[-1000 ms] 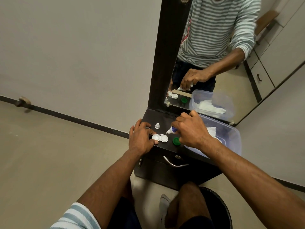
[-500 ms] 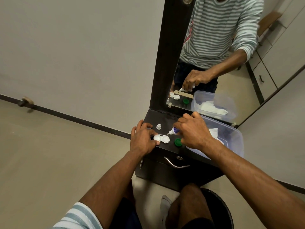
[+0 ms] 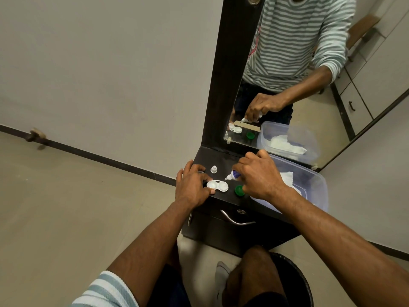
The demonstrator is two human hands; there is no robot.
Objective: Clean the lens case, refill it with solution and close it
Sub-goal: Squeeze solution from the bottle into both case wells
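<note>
1. Lens case (image 3: 217, 186), white, both wells open, lies flat on dark cabinet top (image 3: 223, 158) nr front edge.
2. L hand (image 3: 192, 186) steadies case at its left end; thumb & fingers curled round that end, thumb tip on front rim.
3. R hand (image 3: 259, 177) grips solution bottle (image 3: 232, 175), fingers wrapped round body, nozzle tilted down-left, tip just above/beside case's right well.
4. Bottle cap (image 3: 213, 169) stands behind case; green lid (image 3: 239, 190) sits right of case, just beside R hand.
5. Clear plastic tub (image 3: 314, 185) w/ white tissue (image 3: 287, 176) behind R hand.
</note>
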